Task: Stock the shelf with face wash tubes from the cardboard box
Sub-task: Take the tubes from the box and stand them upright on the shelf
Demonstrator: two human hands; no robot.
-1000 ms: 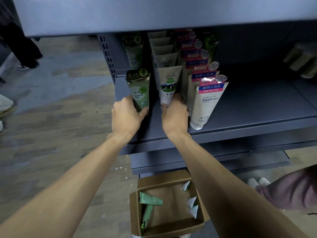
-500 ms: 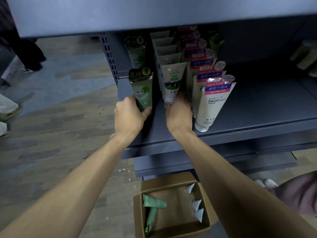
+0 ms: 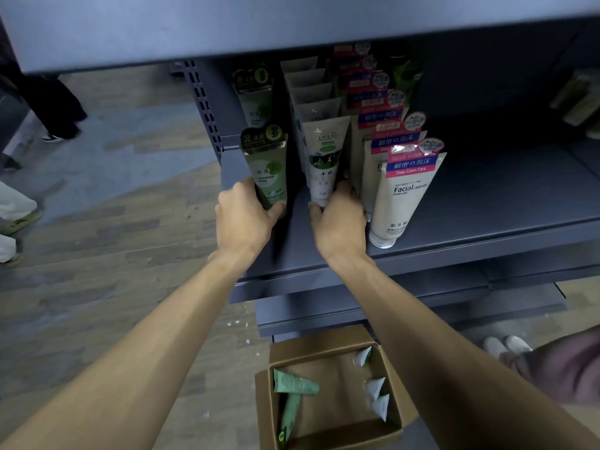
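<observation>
green tube (image 3: 268, 172) gripped upright in left hand (image 3: 242, 217); right hand (image 3: 339, 222) clasps white tube (image 3: 323, 164).

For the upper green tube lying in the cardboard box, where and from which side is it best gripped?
Judging by pose, pinch the green tube across its middle from above: it lies flat in the open-topped cardboard box, with bare floor around it.

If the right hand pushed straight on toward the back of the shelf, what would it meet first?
Probably the white tube the right hand already grips, then the row of like tubes behind it; depth is unclear.
</observation>
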